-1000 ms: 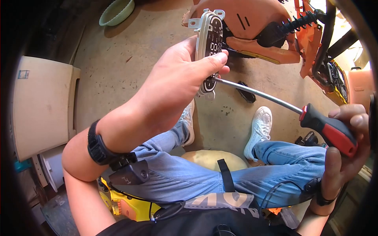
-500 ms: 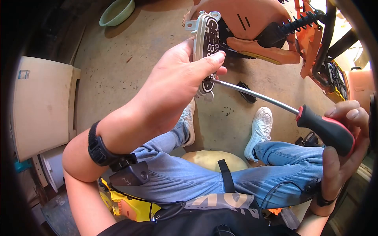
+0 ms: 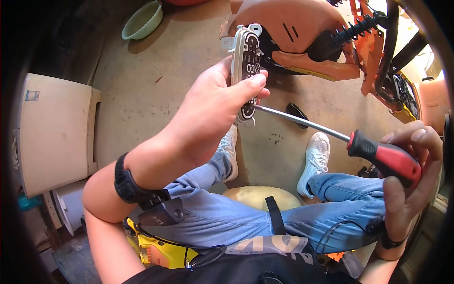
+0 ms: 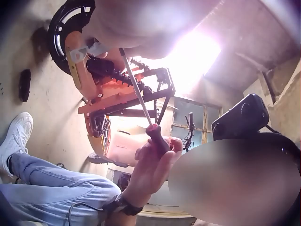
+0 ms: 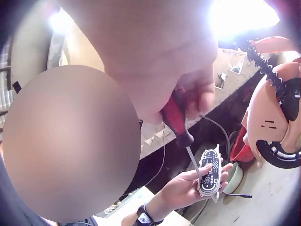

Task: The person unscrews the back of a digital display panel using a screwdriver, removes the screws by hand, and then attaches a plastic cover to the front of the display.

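My left hand [image 3: 208, 111] grips an oval digital display panel [image 3: 247, 71] with white digits on a black face and a pale casing with mounting tabs, thumb across its front. A long-shafted red and black screwdriver [image 3: 385, 158] slants across the head view, its tip at the lower part of the panel, beside the left thumb. My right hand [image 3: 409, 170] holds the handle between thumb and fingers. In the right wrist view the panel [image 5: 209, 173] faces the camera, with the shaft [image 5: 194, 157] meeting its edge.
An orange scooter body [image 3: 293, 28] with a black shock absorber [image 3: 357, 34] stands ahead. On the floor lie a black part [image 3: 297, 115] and a pale green basin [image 3: 143, 20]. A beige cabinet-like box [image 3: 56, 135] is at left. Yellow parts [image 3: 165, 251] lie beside the lap.
The screwdriver handle has turned in the right hand, its red side going out of sight and back. Panel, screwdriver and both hands sit slightly lower, with the panel and handle further left.
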Tool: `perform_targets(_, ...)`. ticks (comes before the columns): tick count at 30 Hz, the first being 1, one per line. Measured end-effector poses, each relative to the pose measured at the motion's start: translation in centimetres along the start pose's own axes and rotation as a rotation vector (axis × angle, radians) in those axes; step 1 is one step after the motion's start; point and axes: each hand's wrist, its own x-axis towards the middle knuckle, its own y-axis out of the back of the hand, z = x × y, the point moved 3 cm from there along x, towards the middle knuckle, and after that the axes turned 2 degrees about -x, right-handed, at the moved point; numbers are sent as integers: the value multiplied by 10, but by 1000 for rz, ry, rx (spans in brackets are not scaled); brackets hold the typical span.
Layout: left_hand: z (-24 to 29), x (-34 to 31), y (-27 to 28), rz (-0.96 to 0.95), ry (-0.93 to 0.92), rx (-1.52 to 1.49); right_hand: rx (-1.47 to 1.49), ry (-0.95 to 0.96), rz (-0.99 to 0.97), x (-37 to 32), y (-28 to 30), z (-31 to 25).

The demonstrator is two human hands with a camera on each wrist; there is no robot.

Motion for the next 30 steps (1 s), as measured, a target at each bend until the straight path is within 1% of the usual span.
perform_targets(2,2,-1,-3,1,13,8,-97,-101,-95,-4,11,10)
perform_targets(3,2,-2,-4,-10,5,-13,-155,-70,-30,-2,11,13)
perform_targets(4,2,-2,-6,-22,-3,-34,-148,-73,-19,-2,12,14)
perform_targets(6,1,-2,-5,-17,9,-28,-38,-111,-56,-2,14,17)
perform_targets(7,1,-1,-5,-3,4,-33,60,-89,-104,-1,8,15)
perform_targets(8,2,-1,-4,11,-3,-38,70,-89,-91,1,3,14)
perform_targets(10,0,1,-2,15,-4,-17,178,39,-109,4,-4,10)
perform_targets(11,0,2,-1,22,2,-22,195,155,-245,3,3,20)
perform_targets(12,0,2,-1,30,9,-26,205,153,-232,3,3,22)
perform_targets(14,1,2,-3,28,10,-13,107,174,-163,1,4,23)
perform_targets(15,1,1,-3,22,13,-29,113,170,-152,1,10,20)
perform_targets(17,3,0,-6,9,20,-45,92,-164,-255,-1,21,20)
perform_targets(20,4,0,-7,8,6,-36,72,-167,-198,2,16,16)
perform_targets(21,3,0,-6,5,7,-26,106,-102,-247,4,9,13)
perform_targets(22,3,0,-6,19,6,-47,112,-104,-239,5,6,15)
perform_targets(24,5,0,-6,29,8,-58,185,73,-179,8,4,13)
perform_targets(25,5,0,-6,29,16,-65,243,199,-286,9,7,21)
perform_targets(26,5,0,-6,29,24,-73,248,195,-279,6,8,24)
perform_targets(28,5,-1,-7,26,29,-67,123,236,-198,3,11,24)
perform_targets(29,5,-1,-7,26,31,-70,103,212,-252,4,15,23)
perform_targets(30,5,-2,-8,24,34,-66,105,209,-249,3,18,22)
